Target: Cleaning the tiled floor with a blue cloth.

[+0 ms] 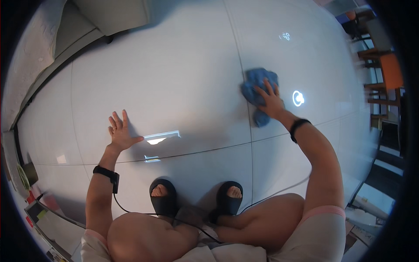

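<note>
Lying under right hand [272, 103], blue cloth [252, 88], left hand [120, 133] well apart

Glossy white tiled floor [174, 78] with bright light reflections [298, 98]

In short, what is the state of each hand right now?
Left hand: open, fingers spread, holding nothing.
Right hand: open, fingers spread on the blue cloth; whether it grips cannot be told.
</note>
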